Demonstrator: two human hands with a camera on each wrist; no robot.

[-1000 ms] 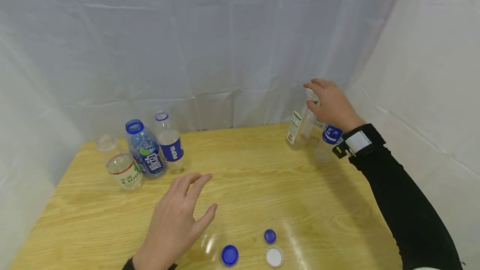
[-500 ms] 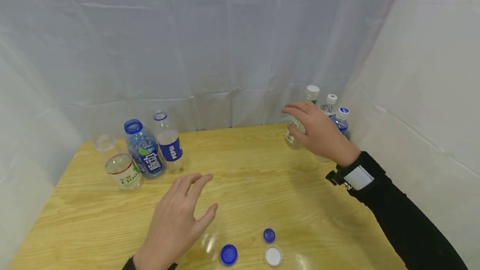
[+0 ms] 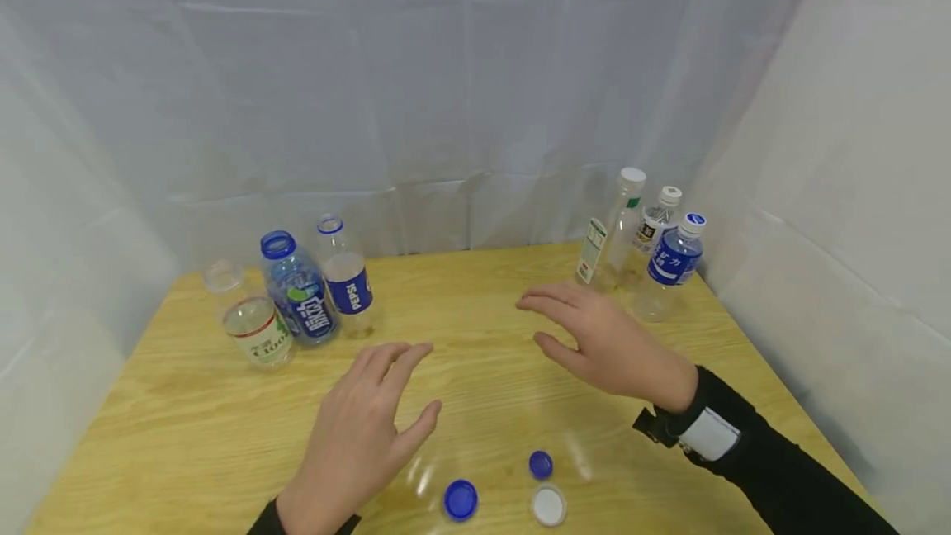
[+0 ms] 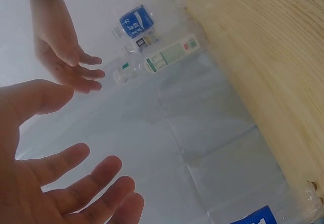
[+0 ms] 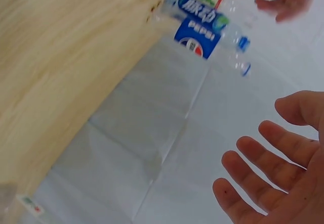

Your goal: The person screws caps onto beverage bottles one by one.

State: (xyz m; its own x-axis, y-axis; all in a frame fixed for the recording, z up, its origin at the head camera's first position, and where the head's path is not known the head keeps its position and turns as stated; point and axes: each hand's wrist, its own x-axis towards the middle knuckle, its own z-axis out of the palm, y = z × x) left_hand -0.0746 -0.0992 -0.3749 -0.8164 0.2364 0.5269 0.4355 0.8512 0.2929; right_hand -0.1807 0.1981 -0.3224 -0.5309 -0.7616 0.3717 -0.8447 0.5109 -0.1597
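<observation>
My left hand (image 3: pixel 364 428) hovers over the front of the table with loosely bent, spread fingers and nothing in them. My right hand (image 3: pixel 602 345), likewise holding nothing, is to its right, in front of the capped bottles. Those are a tall clear bottle with a white cap (image 3: pixel 620 225), a smaller white-capped bottle (image 3: pixel 655 220) behind, and a blue-labelled bottle (image 3: pixel 674 258). At the left stand three uncapped bottles: a clear one with a green-and-red label (image 3: pixel 258 329), a blue one (image 3: pixel 300 291) and a Pepsi bottle (image 3: pixel 347 283).
Near the front of the wooden table (image 3: pixel 475 295) lie a large blue cap (image 3: pixel 461 500), a small blue cap (image 3: pixel 541 465) and a white cap (image 3: pixel 549 505). White sheeting (image 3: pixel 446 89) hangs behind and at both sides.
My right hand has drawn back from the top of the tall bottle, toward me and slightly left, uncovering the capped bottles. My left hand has stayed nearly still.
</observation>
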